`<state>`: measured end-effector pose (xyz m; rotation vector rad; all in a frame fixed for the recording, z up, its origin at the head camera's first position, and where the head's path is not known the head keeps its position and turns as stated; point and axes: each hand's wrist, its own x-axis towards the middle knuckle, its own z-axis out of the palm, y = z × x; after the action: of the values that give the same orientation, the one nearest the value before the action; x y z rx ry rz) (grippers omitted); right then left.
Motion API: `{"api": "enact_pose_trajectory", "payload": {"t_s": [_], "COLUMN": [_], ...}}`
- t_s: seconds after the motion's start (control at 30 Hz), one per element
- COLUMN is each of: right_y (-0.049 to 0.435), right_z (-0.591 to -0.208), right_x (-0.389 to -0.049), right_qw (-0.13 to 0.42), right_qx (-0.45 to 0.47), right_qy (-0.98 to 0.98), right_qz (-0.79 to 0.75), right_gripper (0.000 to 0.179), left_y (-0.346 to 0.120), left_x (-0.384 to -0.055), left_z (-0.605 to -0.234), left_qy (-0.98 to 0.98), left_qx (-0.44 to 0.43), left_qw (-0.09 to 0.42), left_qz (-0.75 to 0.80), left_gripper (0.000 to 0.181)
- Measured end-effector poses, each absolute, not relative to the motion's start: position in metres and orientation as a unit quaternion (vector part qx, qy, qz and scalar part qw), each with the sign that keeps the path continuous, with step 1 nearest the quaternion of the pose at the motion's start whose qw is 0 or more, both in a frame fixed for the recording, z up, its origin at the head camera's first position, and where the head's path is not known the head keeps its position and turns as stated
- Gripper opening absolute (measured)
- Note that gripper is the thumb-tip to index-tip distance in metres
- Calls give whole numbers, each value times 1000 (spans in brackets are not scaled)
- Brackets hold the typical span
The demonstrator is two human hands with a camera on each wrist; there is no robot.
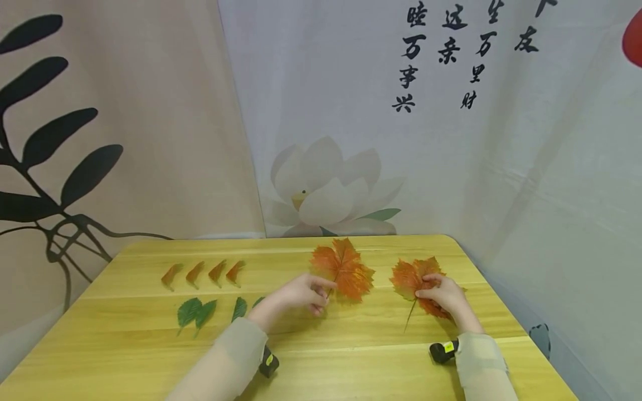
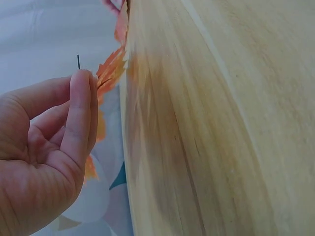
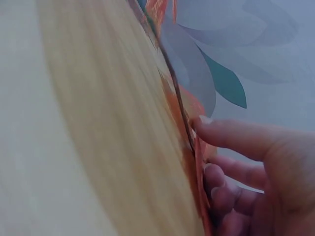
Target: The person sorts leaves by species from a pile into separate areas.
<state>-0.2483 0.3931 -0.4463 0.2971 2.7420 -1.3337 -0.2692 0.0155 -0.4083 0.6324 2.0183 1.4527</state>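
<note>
In the head view an orange maple leaf point(image 1: 353, 272) is upright near the back of the table, its stem pinched by my left hand point(image 1: 305, 293). The left wrist view has the dark stem end point(image 2: 78, 62) poking out above the pinching fingertips. To the right, my right hand point(image 1: 446, 295) holds a second orange maple leaf point(image 1: 407, 275) between thumb and fingers. Its stem point(image 1: 411, 316) slants down toward the table. Seen edge-on in the right wrist view, this leaf point(image 3: 198, 177) is close to the tabletop; whether it touches the wood I cannot tell.
On the left of the wooden table point(image 1: 321, 373) is a row of several small orange-brown leaves point(image 1: 194, 274). Green leaves point(image 1: 188, 312) lie in front of them, partly hidden by my left forearm. A printed curtain point(image 1: 190, 122) hangs directly behind the table.
</note>
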Motion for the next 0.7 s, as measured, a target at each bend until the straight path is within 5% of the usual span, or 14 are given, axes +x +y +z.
{"api": "enact_pose_trajectory", "payload": {"t_s": [0.7], "right_y": [392], "right_z": [-448], "right_x": [-247], "right_qw": [43], "right_qx": [0], "right_qy": [914], "right_qz": [-403], "right_gripper": [67], "left_y": [-6], "left_x": [-268], "left_z": [-394], "left_qy": [764], "left_qx": [221], "left_qw": [252], "left_qz": [551], "left_gripper": [50]}}
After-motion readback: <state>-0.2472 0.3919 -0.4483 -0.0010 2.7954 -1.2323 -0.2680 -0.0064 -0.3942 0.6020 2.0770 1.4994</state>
